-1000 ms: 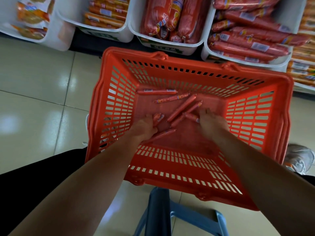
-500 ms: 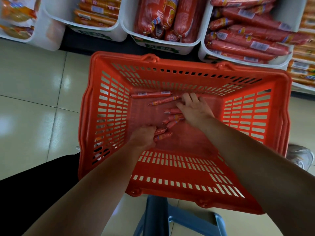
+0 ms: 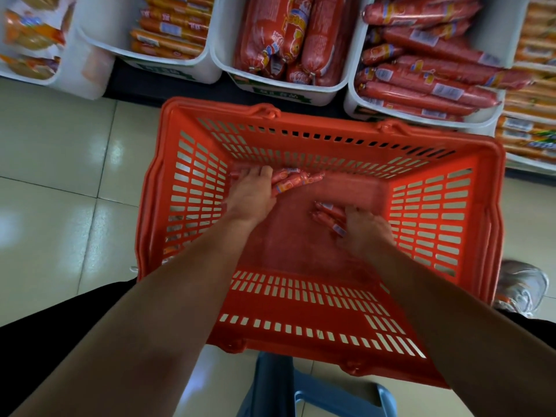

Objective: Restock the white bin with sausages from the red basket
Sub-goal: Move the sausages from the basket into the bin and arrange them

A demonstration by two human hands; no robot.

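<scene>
Inside the red basket (image 3: 487, 212), our left hand (image 3: 251, 195) and right hand (image 3: 365, 228) close their fingers around small sausages (image 3: 287, 182), light, slick-wrapped and likely best gathered mid-length.

Red basket (image 3: 445, 224) top open, slatted walls hem hands in

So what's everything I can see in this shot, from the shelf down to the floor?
red basket: one, red-orange, centre, on a stool.
small sausages: two loose bunches, red, on the basket floor; exact count unclear.
white bins: at least three, white, along the top.
large sausages: many, red, in the middle and right bins.
orange packs: several, orange, in the upper-left bin.
blue stool: one, blue, under the basket.
shoe: one, pale, right edge.
floor tiles: cream, glossy.
left hand: on the far bunch.
right hand: on the nearer bunch.
</scene>
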